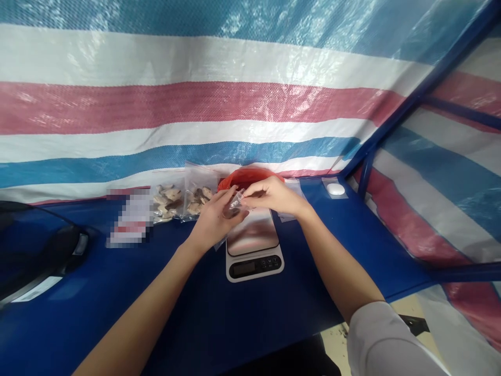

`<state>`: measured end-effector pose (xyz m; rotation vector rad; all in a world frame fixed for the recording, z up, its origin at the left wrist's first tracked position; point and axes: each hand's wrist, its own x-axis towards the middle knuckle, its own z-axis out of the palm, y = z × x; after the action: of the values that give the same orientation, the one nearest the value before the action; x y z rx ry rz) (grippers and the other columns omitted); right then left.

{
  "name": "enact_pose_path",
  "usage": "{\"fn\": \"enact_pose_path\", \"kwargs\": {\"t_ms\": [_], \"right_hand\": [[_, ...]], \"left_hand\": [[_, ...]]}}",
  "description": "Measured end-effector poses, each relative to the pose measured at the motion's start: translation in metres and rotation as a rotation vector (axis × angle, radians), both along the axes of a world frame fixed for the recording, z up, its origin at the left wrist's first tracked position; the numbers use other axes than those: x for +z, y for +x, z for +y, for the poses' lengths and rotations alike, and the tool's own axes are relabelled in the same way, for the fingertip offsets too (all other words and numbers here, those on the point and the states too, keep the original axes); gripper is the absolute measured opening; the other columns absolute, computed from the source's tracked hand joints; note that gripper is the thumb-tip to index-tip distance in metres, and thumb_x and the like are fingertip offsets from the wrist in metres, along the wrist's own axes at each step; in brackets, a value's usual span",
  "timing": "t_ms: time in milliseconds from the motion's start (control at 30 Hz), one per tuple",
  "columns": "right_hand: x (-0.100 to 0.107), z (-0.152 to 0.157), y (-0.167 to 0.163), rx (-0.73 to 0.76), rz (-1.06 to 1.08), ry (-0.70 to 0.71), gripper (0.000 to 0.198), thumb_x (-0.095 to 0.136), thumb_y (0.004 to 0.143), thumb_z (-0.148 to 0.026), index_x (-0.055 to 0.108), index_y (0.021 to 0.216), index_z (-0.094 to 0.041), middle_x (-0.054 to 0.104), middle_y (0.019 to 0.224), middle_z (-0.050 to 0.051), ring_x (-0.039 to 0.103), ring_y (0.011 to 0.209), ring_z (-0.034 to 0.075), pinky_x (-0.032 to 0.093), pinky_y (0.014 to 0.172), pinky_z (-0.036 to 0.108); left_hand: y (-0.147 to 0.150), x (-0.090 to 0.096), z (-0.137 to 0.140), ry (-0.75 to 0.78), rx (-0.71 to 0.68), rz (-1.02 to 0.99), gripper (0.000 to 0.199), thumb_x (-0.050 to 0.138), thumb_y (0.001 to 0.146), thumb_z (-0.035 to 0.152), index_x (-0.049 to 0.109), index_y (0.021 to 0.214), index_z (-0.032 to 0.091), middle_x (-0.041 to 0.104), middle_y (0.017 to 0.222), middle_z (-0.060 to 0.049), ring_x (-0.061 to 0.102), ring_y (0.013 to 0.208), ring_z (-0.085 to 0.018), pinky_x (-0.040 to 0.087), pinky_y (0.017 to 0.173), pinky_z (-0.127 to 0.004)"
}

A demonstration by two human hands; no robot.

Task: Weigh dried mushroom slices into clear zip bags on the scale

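Observation:
Between my hands, above the far end of a kitchen scale (253,235), is a small clear plastic bag (235,202). My left hand (217,218) is closed round its left side. My right hand (274,195) pinches its upper right edge with fingers and thumb. Something dark shows low in the bag, too small to make out. Directly behind the hands sits an open red plastic bag (250,173), its inside mostly hidden. To the left stand two clear zip bags with pale dried slices, a left one (168,202) and a right one (198,199), next to my left hand.
A blurred-out packet (131,216) lies left on the blue table (188,313). A black item with a strap (66,245) is at the far left. Flat clear bags (291,211) lie right of the scale. A white round object (335,189) sits near the blue frame post (366,167).

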<state>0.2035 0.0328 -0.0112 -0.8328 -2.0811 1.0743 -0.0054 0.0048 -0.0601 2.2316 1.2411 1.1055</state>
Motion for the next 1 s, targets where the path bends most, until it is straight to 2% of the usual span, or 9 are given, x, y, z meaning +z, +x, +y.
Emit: {"fn": "enact_pose_path", "kwargs": {"t_ms": [167,367,500,733,867,1000], "right_hand": [[-0.027,-0.015,0.026,-0.155,0.138,-0.097,0.023,0.076,0.081,-0.04,0.079,0.086,-0.017,0.077,0.081,0.004,0.069,0.075,0.018,0.054,0.072,0.03],[-0.057,-0.038,0.042,-0.311,0.242,-0.19,0.03,0.08,0.074,-0.049,0.078,0.08,-0.019,0.076,0.079,0.003,0.068,0.073,0.018,0.054,0.074,0.032],[-0.072,-0.045,0.051,-0.36,0.291,-0.258,0.034,0.082,0.069,-0.052,0.077,0.077,-0.019,0.073,0.075,0.002,0.066,0.07,0.017,0.056,0.075,0.034],[-0.079,-0.049,0.068,-0.372,0.25,-0.277,0.035,0.082,0.068,-0.052,0.079,0.079,-0.019,0.074,0.074,0.002,0.067,0.069,0.018,0.057,0.074,0.035],[-0.078,-0.05,0.07,-0.345,0.217,-0.314,0.037,0.084,0.066,-0.052,0.08,0.081,-0.019,0.076,0.076,0.003,0.068,0.07,0.019,0.058,0.075,0.036],[-0.075,-0.052,0.075,-0.36,0.228,-0.338,0.038,0.085,0.066,-0.053,0.082,0.085,-0.02,0.078,0.084,0.003,0.071,0.079,0.022,0.06,0.078,0.037]], "left_hand": [[-0.009,-0.018,-0.016,0.138,0.034,0.087,0.056,0.067,0.089,0.047,0.062,0.136,0.018,0.066,0.133,-0.014,0.064,0.123,-0.03,0.052,0.109,-0.044],[-0.017,-0.029,-0.036,0.157,0.055,0.154,0.045,0.06,0.096,0.042,0.063,0.134,0.018,0.064,0.136,-0.014,0.062,0.127,-0.029,0.051,0.112,-0.044],[-0.016,-0.032,-0.042,0.155,0.048,0.161,0.043,0.056,0.098,0.043,0.064,0.132,0.018,0.063,0.138,-0.014,0.061,0.129,-0.029,0.049,0.114,-0.045],[-0.016,-0.04,-0.044,0.096,0.083,0.158,0.046,0.053,0.097,0.046,0.068,0.129,0.015,0.063,0.139,-0.016,0.062,0.129,-0.03,0.05,0.112,-0.044],[-0.014,-0.041,-0.04,0.049,0.055,0.139,0.046,0.052,0.097,0.048,0.069,0.127,0.017,0.066,0.137,-0.014,0.064,0.125,-0.028,0.052,0.111,-0.042],[-0.018,-0.037,-0.038,0.049,0.083,0.097,0.05,0.053,0.096,0.053,0.07,0.125,0.016,0.067,0.135,-0.015,0.064,0.125,-0.028,0.052,0.11,-0.042]]}}
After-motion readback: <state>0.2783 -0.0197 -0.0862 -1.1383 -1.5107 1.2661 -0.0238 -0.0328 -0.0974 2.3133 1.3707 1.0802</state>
